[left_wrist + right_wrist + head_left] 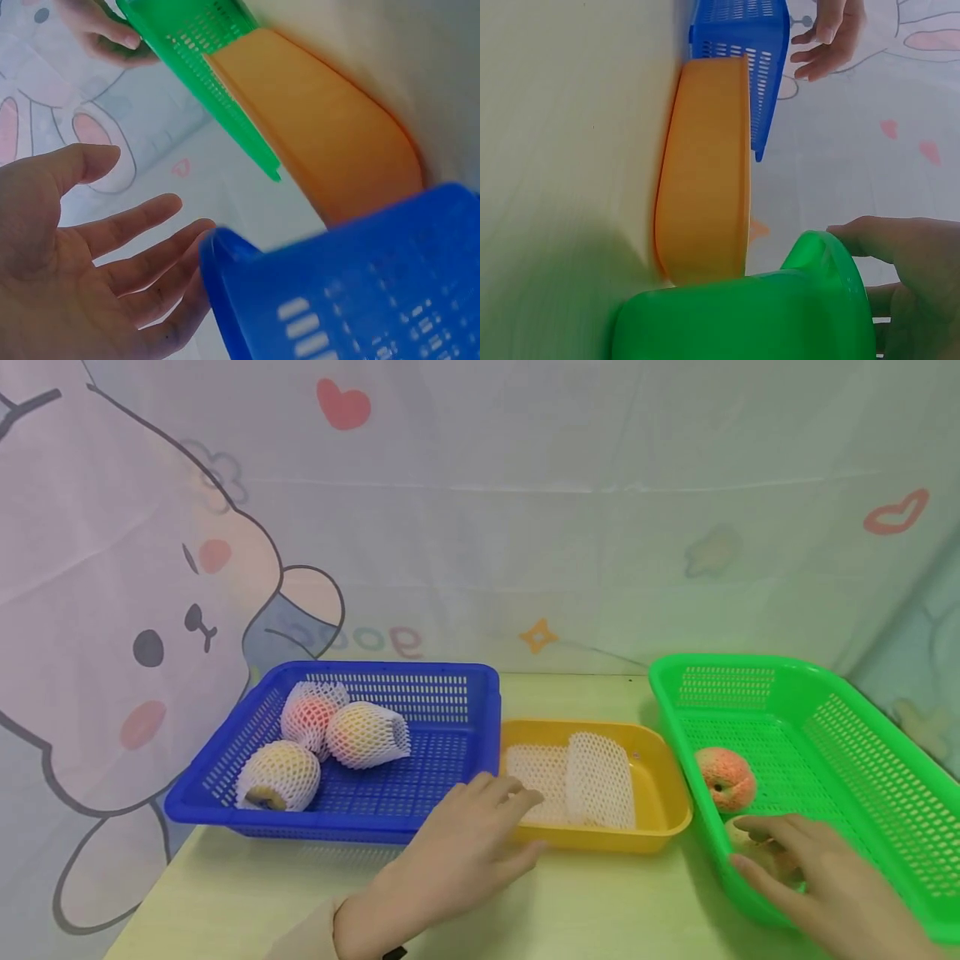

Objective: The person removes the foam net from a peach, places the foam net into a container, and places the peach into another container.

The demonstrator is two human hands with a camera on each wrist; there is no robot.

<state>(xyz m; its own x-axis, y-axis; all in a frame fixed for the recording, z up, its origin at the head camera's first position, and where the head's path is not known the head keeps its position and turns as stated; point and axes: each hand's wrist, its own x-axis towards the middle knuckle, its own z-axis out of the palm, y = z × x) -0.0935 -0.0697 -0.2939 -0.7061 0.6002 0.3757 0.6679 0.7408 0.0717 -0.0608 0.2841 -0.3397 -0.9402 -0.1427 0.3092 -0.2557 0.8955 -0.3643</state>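
Note:
My right hand [832,877] reaches over the near left wall of the green basket [810,760], its thumb and fingers apart above a pale, pinkish peach-like fruit [761,852] that they partly cover. Any finger contact with that fruit is hidden. Beside it lies a pink peach-like fruit [726,779] with a dark hollow. My left hand [472,843] hovers before the yellow tray [660,777], fingers relaxed and holding nothing. In the left wrist view, the fingers of that hand [97,262] are spread apart near the blue basket's corner. Two white foam nets [600,781] lie in the yellow tray.
On the left, the blue basket [442,764] holds three fruits in white foam nets: a reddish one [309,714], a yellow-pink one [363,735] and a yellowish one [277,772]. A printed curtain [525,510] hangs behind the pale table [600,902].

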